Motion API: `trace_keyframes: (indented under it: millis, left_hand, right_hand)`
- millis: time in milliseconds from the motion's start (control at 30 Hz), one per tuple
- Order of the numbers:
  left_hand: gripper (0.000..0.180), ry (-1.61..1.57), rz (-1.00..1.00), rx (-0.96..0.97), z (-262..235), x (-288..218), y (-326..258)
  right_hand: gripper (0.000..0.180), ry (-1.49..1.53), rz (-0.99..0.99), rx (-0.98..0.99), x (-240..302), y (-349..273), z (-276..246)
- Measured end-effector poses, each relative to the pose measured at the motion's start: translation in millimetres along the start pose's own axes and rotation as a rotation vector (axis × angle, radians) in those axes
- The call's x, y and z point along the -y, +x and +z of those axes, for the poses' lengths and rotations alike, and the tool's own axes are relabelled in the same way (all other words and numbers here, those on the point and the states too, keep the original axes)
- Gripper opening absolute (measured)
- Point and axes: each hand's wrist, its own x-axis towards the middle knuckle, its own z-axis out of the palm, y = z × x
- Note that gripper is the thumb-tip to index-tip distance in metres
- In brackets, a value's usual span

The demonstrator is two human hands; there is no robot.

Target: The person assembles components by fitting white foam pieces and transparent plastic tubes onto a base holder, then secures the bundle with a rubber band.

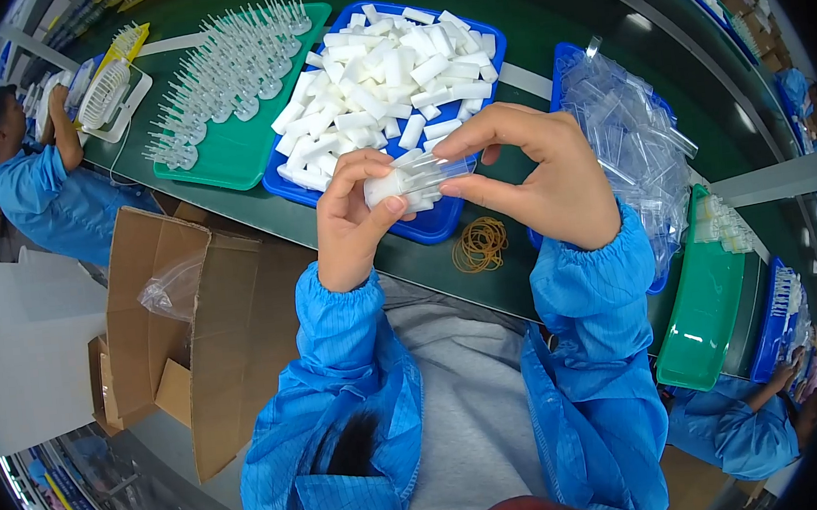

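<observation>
My left hand [352, 223] is closed, thumb and fingers pinching a short white cylindrical piece [381, 189]. Between thumb and forefinger, my right hand [547, 170] grips a clear plastic sleeve [452, 170] that meets the white piece; how far one sits inside the other is hard to tell. Both hands are over the near part of a blue tray [445, 225] heaped with white foam-like cylinders [383, 73]. On the bench just below my right hand lies a bundle of tan rubber bands [480, 245].
At left, a green tray [236, 173] carries rows of clear, thin-stemmed parts [237, 66]. Clear plastic sleeves [626, 129] fill a blue tray at right, beside another green tray [697, 337]. An open cardboard box [231, 338] stands lower left. Co-workers sit at far left and lower right.
</observation>
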Motion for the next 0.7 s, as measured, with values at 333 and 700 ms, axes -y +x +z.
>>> trace_keyframes:
  millis: [333,700]
  left_hand:
    - [0.029,0.039,0.095,0.003,0.8,0.7,-0.9]
    - [0.025,0.073,0.025,-0.017,-2.6,-6.9,-0.3]
  right_hand:
    - [0.021,0.195,0.045,-0.006,-1.5,1.1,5.8]
    - [0.022,0.262,0.076,0.063,-5.4,3.7,5.8]
